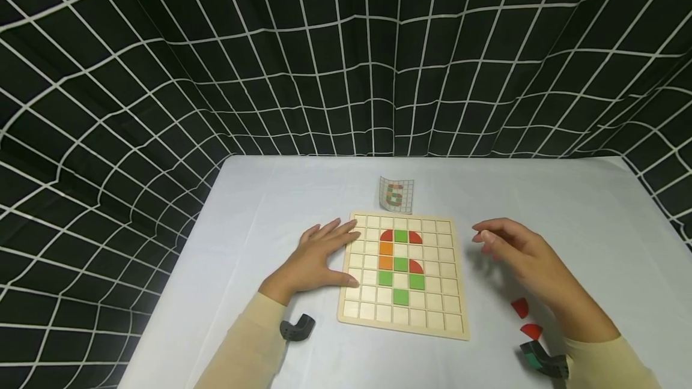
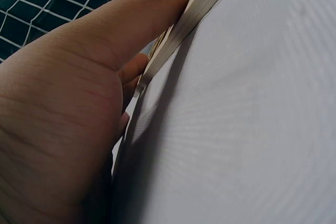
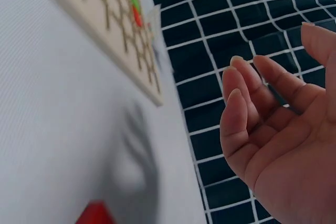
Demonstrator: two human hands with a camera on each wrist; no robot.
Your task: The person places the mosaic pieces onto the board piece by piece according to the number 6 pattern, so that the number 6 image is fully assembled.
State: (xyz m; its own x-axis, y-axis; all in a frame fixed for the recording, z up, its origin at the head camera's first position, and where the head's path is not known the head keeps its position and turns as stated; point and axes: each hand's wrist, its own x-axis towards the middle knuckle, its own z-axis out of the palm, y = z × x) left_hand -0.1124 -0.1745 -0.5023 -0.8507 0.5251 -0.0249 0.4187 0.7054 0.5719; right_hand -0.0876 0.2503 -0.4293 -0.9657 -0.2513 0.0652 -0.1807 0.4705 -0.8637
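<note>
A square wooden grid board (image 1: 462,293) lies on the white table. Red quarter-round pieces (image 1: 415,237), green square pieces (image 1: 401,297) and orange pieces (image 1: 385,248) sit in its cells. My left hand (image 1: 312,262) rests on the board's left edge with its fingers spread; in the left wrist view the thumb (image 2: 142,17) lies along the wooden edge. To the right of the board, my right hand (image 1: 527,260) hovers over the table, its fingers loosely bent. Nothing shows between those fingers in the right wrist view. Below it lie two loose red quarter-round pieces (image 1: 520,307).
Behind the board, a slightly curled, see-through card (image 1: 396,195) carries a small coloured grid pattern. Black curved devices (image 1: 298,328) sit at both wrists. A black curtain with white grid lines (image 1: 346,77) stands behind the table and along its sides.
</note>
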